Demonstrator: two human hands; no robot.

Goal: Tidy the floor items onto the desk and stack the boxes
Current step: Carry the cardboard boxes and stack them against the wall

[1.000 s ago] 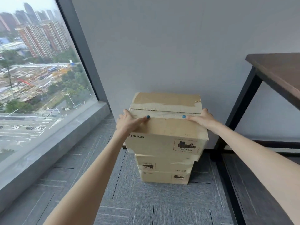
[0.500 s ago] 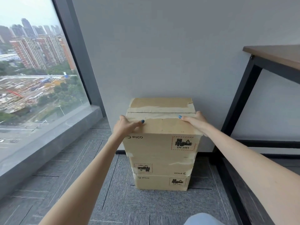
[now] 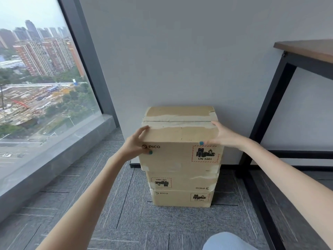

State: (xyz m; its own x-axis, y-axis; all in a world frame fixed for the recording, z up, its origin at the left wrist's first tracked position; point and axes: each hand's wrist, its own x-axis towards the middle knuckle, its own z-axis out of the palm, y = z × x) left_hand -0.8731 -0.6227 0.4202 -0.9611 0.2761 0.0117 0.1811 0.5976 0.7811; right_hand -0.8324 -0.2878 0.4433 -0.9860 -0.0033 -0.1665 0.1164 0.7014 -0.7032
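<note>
Three brown cardboard boxes stand stacked on the grey carpet against the white wall. The top box (image 3: 180,139) is the largest, taped across its lid, with PICO print and a UN 3481 label. Under it lie the middle box (image 3: 182,181) and the bottom box (image 3: 182,198). My left hand (image 3: 136,144) presses the top box's left side, thumb on the front face. My right hand (image 3: 223,136) holds its right edge, thumb at the front corner. The dark wooden desk (image 3: 306,49) stands at the right.
A floor-length window (image 3: 36,87) with a grey stone sill (image 3: 54,157) runs along the left. The desk's black metal leg (image 3: 268,109) and floor rails sit just right of the stack. My knee in pale blue (image 3: 227,241) shows at the bottom.
The top box has come down square onto the stack and sits level. My hands slid from its top front edge to its two sides. The view dropped lower and my knee came in.
</note>
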